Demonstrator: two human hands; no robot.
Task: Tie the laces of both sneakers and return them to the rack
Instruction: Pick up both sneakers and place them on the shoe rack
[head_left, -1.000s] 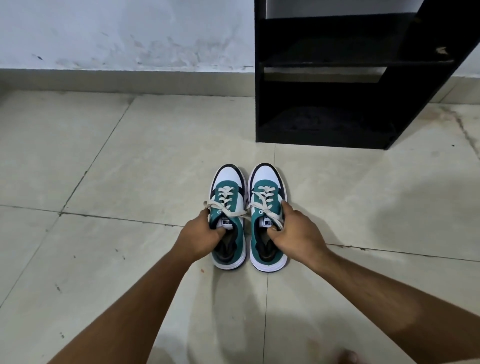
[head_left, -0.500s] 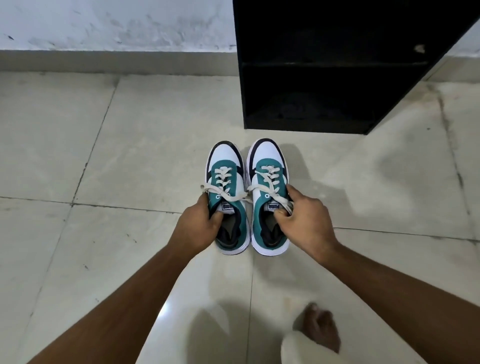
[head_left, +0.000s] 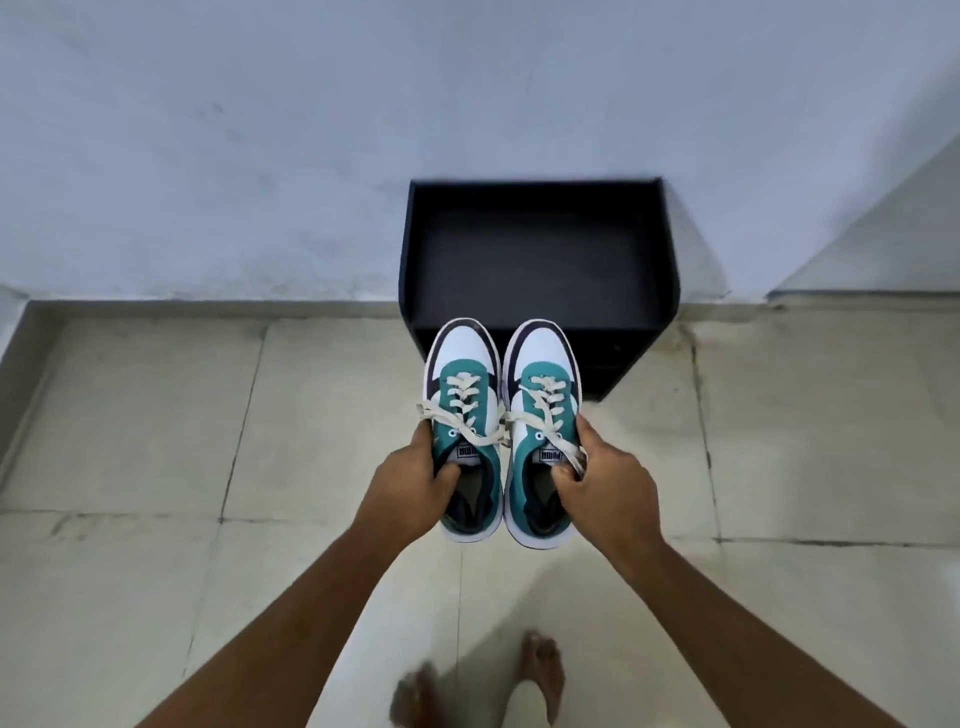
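Head view shows the left hand (head_left: 410, 480) and right hand (head_left: 605, 480) each carrying one sneaker (head_left: 465, 431) by its collar, fingers clamped on the rim, thumbs inside. The pair hangs level, toes aimed at the black rack (head_left: 537, 249), likely for sliding in. Both laces (head_left: 457, 415) appear tied, though blur hides the knots.

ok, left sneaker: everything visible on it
Left sneaker: white toe with dark trim, teal upper, cream laces tied, loops spilling sideways, a branded tongue label, dark lining, white sole. It looks like leather or a synthetic. The left hand holds it off the floor by its collar, fingers inside the opening. Toe points at the black rack. It sits right beside the right sneaker.
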